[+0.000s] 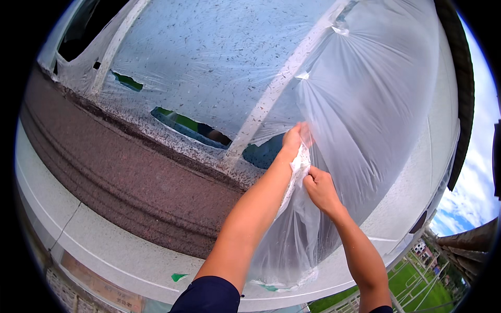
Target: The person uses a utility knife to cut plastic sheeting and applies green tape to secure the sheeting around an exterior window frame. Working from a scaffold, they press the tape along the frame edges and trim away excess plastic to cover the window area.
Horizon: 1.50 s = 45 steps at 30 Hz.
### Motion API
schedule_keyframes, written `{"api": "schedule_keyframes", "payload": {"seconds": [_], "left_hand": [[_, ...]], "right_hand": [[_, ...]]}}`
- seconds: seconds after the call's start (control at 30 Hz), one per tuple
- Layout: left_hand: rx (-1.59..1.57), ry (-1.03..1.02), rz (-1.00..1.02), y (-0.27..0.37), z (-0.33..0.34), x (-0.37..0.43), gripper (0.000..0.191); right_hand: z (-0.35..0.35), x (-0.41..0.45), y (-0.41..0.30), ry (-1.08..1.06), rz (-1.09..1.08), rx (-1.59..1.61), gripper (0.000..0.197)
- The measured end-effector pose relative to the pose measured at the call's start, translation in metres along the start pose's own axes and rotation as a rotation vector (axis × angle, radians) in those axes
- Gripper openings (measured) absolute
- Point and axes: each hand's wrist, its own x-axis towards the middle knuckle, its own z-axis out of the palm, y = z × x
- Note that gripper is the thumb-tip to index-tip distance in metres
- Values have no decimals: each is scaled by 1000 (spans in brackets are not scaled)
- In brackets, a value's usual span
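Thin translucent plastic sheeting hangs over the right part of a window and the pale wall, with folds gathered near the window frame. My left hand is at the frame's lower right, its fingers against the sheeting and partly behind it. Just below and to the right, my right hand is closed on the edge of the bunched sheeting. Between both hands runs a crumpled strip of speckled white masking material. Speckled film covers the panes at left, torn open along the bottom.
A brown textured window sill projects below the window, above a pale ledge with a green scrap. At lower right are metal scaffold rails above grass. A dark roof edge and wooden poles stand at the right.
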Motion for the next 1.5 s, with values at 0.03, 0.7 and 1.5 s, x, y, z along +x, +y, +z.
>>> {"api": "schedule_keyframes", "payload": {"seconds": [0.03, 0.7, 1.5], "left_hand": [[-2, -1, 1, -4, 3, 3, 31], [-15, -57, -47, 22, 7, -52, 18], [1122, 407, 892, 63, 3, -100, 24]], "right_hand": [[-2, 0, 5, 0, -1, -3, 23], [-39, -4, -12, 277, -167, 79, 13], [-67, 236, -79, 298, -67, -624, 35]]}}
